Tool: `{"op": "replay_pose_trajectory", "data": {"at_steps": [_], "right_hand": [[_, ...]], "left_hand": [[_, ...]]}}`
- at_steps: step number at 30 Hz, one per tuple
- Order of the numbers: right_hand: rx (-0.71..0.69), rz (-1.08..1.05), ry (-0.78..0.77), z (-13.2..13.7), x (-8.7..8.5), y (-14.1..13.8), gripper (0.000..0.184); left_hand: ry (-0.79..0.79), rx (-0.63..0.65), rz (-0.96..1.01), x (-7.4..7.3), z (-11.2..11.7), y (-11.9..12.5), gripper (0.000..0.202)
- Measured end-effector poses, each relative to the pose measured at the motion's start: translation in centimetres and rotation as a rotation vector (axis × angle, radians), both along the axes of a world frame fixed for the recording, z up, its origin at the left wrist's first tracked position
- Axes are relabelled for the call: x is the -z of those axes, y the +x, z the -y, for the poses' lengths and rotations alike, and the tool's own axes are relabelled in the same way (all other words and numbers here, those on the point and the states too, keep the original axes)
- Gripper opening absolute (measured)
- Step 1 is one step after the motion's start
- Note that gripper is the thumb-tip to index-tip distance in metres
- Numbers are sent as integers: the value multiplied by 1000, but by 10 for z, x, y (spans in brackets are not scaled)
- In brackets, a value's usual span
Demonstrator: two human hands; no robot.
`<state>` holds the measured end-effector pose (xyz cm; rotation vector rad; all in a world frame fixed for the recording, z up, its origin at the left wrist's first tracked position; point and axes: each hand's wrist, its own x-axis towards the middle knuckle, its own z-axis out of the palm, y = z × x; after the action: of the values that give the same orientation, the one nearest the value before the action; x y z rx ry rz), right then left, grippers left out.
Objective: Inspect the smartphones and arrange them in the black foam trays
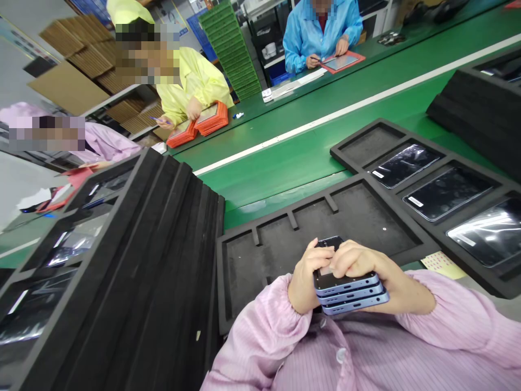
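Both my hands hold a stack of three blue-edged phones [350,293] close to my chest, over my pink sleeves. My left hand [306,277] grips the stack's left side with its thumb on the top phone. My right hand [366,263] wraps over the top and right side, fingers curled. Just beyond the stack lies an empty black foam tray [277,244] with divided slots.
A second foam tray [480,233] at the right holds three bagged phones. A tall pile of black foam trays [154,260] stands at my left, another [480,108] at far right. Beyond runs a green conveyor belt [309,146]; three other people work across it on orange trays.
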<state>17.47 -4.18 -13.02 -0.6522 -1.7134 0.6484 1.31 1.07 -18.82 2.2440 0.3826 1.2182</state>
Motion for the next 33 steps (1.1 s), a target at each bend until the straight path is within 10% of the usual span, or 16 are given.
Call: {"op": "replay_pose_trajectory", "data": {"at_steps": [6,12,17,23,28,33], "right_hand": [[11,-14,-28,1,6,-2,21],[-124,-8,-92,1,1,31,32],[89,-119,-539,-31,-14,50,40],[312,49,-904,-97,1,27,37],[215,9,-961,-108,14,22,28],[123,-31,-1009,-108,12,25,24]], "left_hand": [[-6,48,-78,-9,-2,-2,25],[103,105,-236,-58,-23,1,14],[402,139,-701,-91,-51,18,20],[585,160,-938,-64,-51,30,21],[-16,-232,-460,-24,-62,21,52],[-897,-100,-26,-7,-90,28,66]]}}
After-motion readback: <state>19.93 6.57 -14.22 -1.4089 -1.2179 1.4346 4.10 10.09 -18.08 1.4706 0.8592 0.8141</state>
